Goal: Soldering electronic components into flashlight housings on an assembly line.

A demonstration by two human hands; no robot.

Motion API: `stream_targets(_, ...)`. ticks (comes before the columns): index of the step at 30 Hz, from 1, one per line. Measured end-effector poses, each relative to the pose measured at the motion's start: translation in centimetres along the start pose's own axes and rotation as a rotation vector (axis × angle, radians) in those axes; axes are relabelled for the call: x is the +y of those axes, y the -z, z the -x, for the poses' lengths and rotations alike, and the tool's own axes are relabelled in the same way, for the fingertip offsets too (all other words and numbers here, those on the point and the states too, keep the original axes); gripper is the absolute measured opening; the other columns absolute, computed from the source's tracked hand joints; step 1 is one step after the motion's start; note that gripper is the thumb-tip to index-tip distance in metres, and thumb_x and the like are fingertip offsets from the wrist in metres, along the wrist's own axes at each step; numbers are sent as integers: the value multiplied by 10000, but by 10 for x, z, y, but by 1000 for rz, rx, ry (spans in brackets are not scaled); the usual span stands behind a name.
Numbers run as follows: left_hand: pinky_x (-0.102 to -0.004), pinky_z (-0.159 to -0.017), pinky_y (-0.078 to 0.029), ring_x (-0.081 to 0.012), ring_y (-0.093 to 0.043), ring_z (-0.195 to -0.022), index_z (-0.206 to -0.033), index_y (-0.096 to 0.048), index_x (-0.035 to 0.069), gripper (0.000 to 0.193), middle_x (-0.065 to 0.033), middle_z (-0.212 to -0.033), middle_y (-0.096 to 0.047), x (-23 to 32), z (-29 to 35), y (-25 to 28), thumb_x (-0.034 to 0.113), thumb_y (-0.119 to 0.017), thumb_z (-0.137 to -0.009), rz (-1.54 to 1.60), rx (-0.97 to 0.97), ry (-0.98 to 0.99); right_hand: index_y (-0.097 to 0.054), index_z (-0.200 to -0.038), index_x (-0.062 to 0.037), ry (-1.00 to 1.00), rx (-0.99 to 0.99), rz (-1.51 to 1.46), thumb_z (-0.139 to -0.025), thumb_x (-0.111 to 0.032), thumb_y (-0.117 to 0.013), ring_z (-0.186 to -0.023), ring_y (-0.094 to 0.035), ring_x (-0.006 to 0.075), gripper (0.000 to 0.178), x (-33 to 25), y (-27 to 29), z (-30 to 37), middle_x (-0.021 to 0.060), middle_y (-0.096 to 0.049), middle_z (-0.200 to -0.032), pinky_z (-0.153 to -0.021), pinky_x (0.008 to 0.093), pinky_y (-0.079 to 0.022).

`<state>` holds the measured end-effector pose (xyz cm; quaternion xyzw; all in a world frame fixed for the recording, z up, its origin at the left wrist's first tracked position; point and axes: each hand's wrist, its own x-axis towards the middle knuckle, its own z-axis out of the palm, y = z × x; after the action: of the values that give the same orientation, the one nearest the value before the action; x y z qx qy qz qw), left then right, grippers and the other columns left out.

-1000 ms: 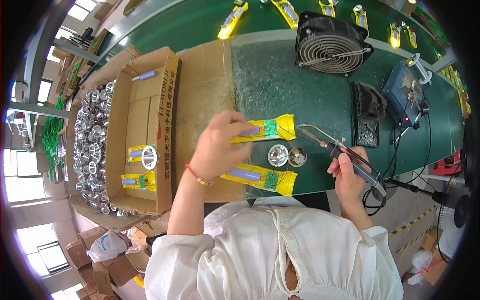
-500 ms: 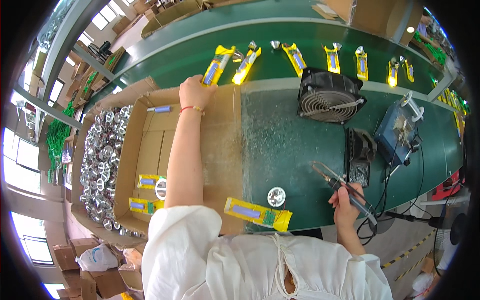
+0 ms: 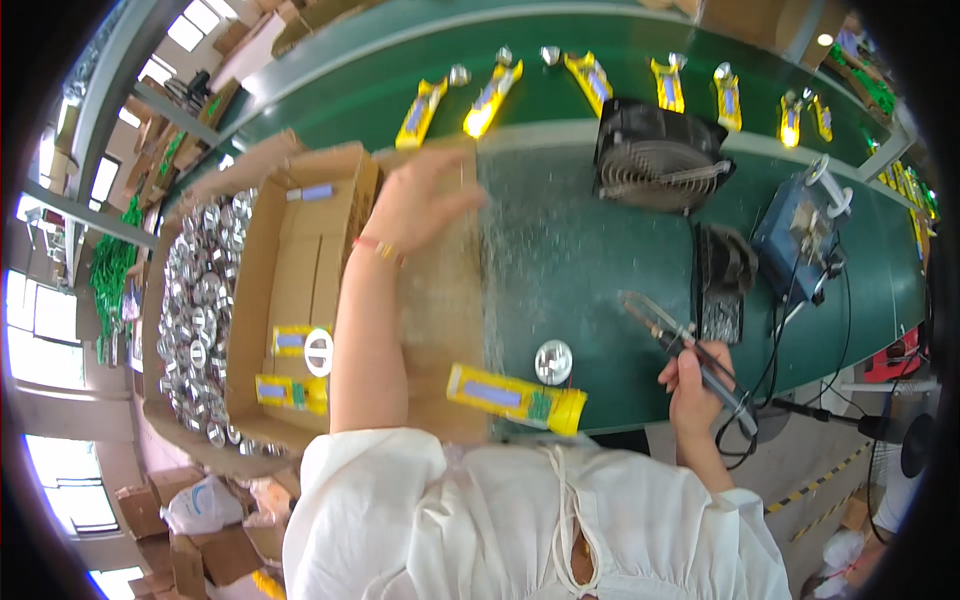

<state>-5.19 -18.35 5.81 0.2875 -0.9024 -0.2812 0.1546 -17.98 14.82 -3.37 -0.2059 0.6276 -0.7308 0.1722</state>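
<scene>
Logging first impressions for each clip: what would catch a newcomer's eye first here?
Most likely the row of yellow strips lined along the far green belt, bright against it. Next, the left hand stretched out empty over the brown cardboard sheet, beside an open carton and a box of shiny metal parts. At the near right, the right hand grips a soldering iron, close to a round metal disc and one more yellow strip.

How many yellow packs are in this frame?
About 10: seven along the far conveyor belt, one near the person's chest, two in the open cardboard box at left. More may be hidden at the blurred right rim.
</scene>
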Motion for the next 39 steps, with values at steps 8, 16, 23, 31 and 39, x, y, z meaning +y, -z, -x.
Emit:
stream_targets(8,-370,-859,-426,-293,-460,-1041,-1130,-532,66,590,-119,-1057,-509,27,172,-48,132,-720,-574,-311,-337,-189,-478,-878,14,32,-41,26,-829,-103,-567,-482,-524,104,156,-6,14,19,84,-559,-610,-417,187,-395)
stream_targets(16,-383,-789,-438,-245,-520,-906,-1057,-598,101,396,-64,-1040,-551,34,164,-73,87,-680,-670,-378,124,-280,-476,-881,18,64,-36,31,-830,-84,-554,-489,-534,102,138,-15,20,43,89,-563,-621,-427,190,-408)
stream_targets(23,-301,-636,-467,-206,-568,-741,-861,-665,81,178,-34,-827,-630,35,162,-91,68,-673,-684,21,218,-372,-474,-885,12,-31,-120,30,-834,-70,-552,-513,-550,110,125,-17,12,58,94,-565,-639,-435,198,-413)
stream_targets(31,-297,-649,-451,-207,-567,-701,-833,-658,42,123,-65,-764,-628,32,151,-99,28,-660,-711,216,181,-239,-468,-883,7,-48,-244,82,-825,-87,-552,-512,-554,118,138,-16,-8,60,88,-550,-669,-421,204,-411)
stream_targets(39,-326,-638,-441,-242,-539,-730,-786,-626,43,89,-75,-807,-548,41,156,-100,38,-659,-704,21,174,-261,-483,-872,15,-52,-273,100,-815,-74,-570,-523,-557,123,137,-8,-16,61,87,-553,-709,-422,208,-410)
